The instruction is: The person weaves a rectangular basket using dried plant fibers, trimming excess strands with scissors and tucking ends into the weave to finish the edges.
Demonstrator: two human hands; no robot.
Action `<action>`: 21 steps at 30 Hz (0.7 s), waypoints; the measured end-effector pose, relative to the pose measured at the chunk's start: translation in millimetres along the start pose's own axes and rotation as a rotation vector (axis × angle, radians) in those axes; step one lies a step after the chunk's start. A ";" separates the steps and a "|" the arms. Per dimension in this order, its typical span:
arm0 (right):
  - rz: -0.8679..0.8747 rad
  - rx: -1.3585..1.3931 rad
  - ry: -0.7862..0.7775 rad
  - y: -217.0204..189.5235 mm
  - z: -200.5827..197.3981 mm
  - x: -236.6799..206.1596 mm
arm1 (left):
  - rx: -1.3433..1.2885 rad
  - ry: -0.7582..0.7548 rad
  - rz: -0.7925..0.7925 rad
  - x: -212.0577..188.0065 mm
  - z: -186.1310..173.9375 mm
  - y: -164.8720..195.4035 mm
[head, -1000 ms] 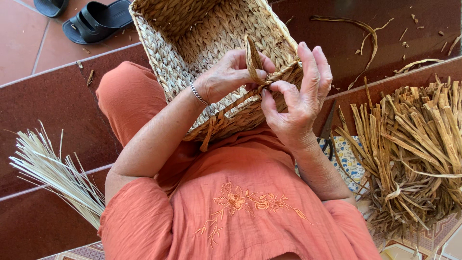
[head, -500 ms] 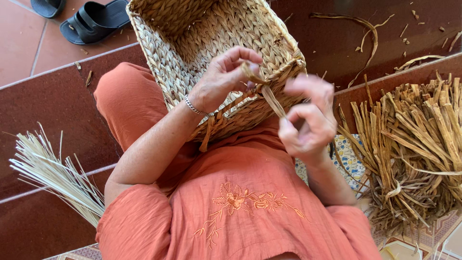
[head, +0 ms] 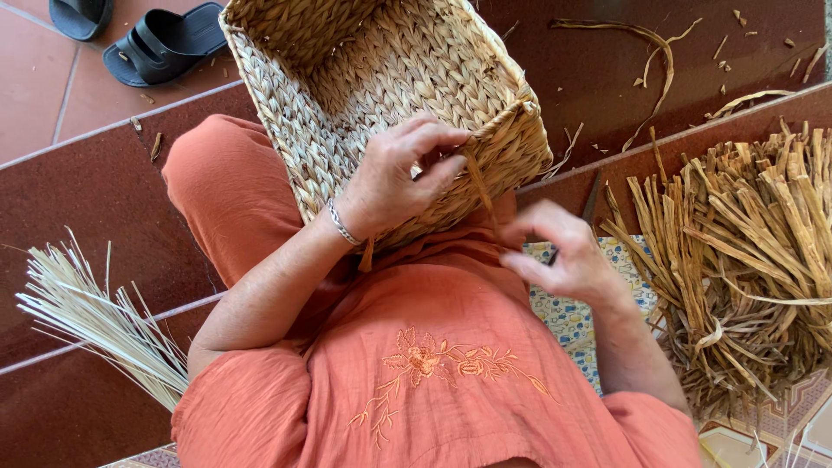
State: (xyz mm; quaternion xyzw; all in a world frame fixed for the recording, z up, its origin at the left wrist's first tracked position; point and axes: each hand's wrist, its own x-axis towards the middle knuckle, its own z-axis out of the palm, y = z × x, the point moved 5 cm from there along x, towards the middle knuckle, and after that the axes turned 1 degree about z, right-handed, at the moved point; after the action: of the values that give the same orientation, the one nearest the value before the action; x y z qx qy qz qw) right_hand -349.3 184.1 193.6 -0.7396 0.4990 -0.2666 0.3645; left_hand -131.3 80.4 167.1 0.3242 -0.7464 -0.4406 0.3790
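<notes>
Head view: right hand (head: 568, 260) has drawn the reed strand (head: 479, 186) down from the woven basket (head: 407, 78) rim, pinching it; left hand (head: 399, 178) pinches its top, tightening the weave.

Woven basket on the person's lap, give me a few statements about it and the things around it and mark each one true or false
1. The left hand rests on the rim of the woven basket. True.
2. The right hand pinches a fibre strand that runs up to the basket's rim. True.
3. The bundle of dried brown stalks lies on the person's left. False: it lies on the person's right.
4. The basket is full of stalks. False: its inside shows only woven wall.
5. A dark sandal lies on the tiled floor beyond the basket. True.
6. The left wrist is bare. False: it wears a bracelet.
</notes>
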 end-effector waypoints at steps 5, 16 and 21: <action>0.168 0.177 0.199 23.2 30.1 29.4 | 0.176 0.011 0.036 -2.8 4.6 18.7; -0.059 -0.044 0.270 -1.2 55.4 32.7 | 0.195 0.014 -0.037 -6.9 15.5 10.0; -0.066 0.017 0.204 -32.5 37.1 43.2 | 0.199 0.103 0.228 -5.2 -4.8 37.1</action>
State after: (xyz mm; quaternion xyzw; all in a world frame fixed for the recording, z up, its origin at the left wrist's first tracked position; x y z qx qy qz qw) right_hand -288.0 161.6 199.1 -0.7215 0.5069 -0.3566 0.3089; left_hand -130.2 97.6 200.7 0.2954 -0.7979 -0.3017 0.4303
